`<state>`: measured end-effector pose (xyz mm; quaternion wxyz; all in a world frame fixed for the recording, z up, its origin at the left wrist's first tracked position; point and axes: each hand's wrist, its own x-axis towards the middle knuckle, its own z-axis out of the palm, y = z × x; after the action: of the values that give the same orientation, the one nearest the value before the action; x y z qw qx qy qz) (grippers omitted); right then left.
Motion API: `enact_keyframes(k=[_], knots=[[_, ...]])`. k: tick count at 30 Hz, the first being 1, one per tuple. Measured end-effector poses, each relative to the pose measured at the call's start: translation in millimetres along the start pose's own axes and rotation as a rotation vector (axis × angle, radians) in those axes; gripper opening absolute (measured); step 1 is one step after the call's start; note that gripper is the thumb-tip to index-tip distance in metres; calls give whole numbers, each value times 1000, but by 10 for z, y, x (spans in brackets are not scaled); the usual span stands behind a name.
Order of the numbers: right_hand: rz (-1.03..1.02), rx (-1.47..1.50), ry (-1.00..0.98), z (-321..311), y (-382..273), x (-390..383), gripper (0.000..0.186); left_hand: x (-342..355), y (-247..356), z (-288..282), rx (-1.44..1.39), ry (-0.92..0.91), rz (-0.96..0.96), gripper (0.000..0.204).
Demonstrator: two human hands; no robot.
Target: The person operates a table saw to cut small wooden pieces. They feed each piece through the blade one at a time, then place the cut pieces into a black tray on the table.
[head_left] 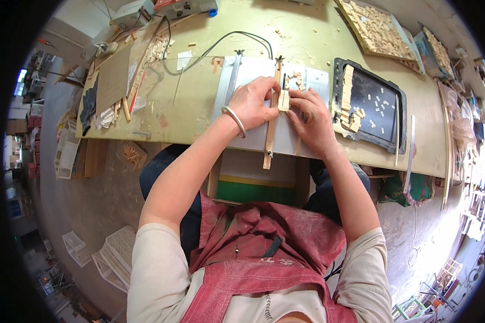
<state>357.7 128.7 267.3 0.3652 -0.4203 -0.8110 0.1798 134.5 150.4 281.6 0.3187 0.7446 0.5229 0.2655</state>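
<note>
On a pale metal plate (253, 139) set into the bench, a small light wooden block (284, 101) lies against the right side of a long wooden strip (269, 137). My left hand (253, 103), with a bangle (234, 120) at its wrist, reaches over the strip, its thumb and forefinger closed at the block's left side. From the right, my right hand (313, 121) has its fingers and thumb closed at the block's other side. The fingers partly cover the block. Just beyond it stands a thin dark upright piece (284, 82), with several small wooden offcuts (296, 81) beside it.
A black tray (401, 113) to the right holds a row of wooden blocks (347, 89) and small white pieces. Far right, a board (380, 27) carries many blocks. A black cable (221, 39) curves across the bench. Cardboard (113, 75) and a dark glove (88, 107) lie left.
</note>
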Motion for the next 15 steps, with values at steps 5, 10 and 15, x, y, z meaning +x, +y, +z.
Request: enact_keyframes(k=[5,10,15], knots=[[11,15,-13,-20,8,55,23,60,-21,-3,7,3,3,39],[1,2,-27,-17,109,134,22,124,-8,-24,17,15,0,38],[-51,-71,-59,-42,125,85,22,2,138,-94,102,-55,-9,39]])
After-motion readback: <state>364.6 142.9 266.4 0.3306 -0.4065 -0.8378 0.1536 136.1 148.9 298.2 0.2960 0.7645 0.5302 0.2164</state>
